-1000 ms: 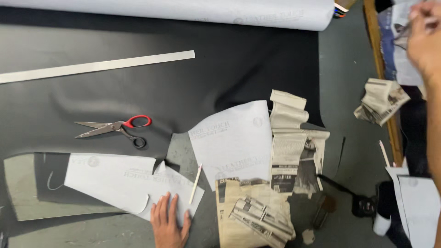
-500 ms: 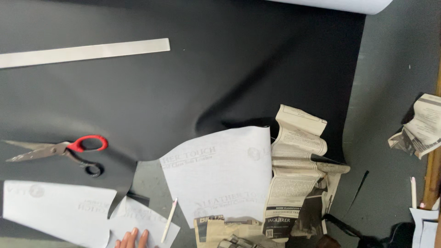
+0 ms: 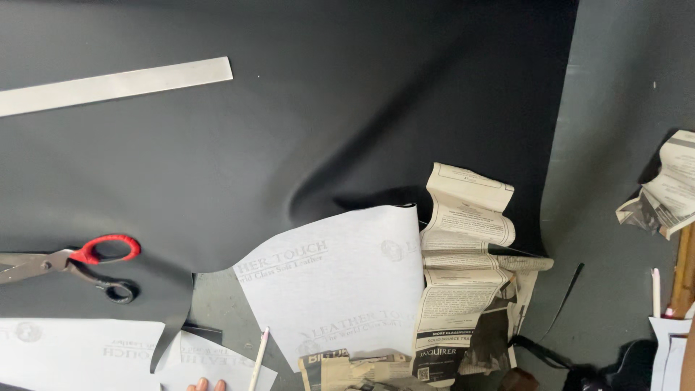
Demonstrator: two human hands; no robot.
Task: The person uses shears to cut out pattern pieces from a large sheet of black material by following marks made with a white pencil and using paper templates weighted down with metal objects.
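Grey table (image 3: 622,87) carries black sheet (image 3: 326,130) and newspaper (image 3: 670,188).

The sheet material (image 3: 304,116) is plain matte black; the ruler (image 3: 116,85) is pale silver-grey; the scissors (image 3: 72,262) have one red-wrapped handle and one black; the pattern pieces (image 3: 340,289) are white with faint grey print; the newspaper (image 3: 463,282) is cream with black type; the pencil (image 3: 258,358) is off-white.

Open black sheet (image 3: 326,123) lay mid-bench; a steel ruler (image 3: 116,85), scissors (image 3: 72,262) and crumpled newspaper (image 3: 463,282) crowded the edges.
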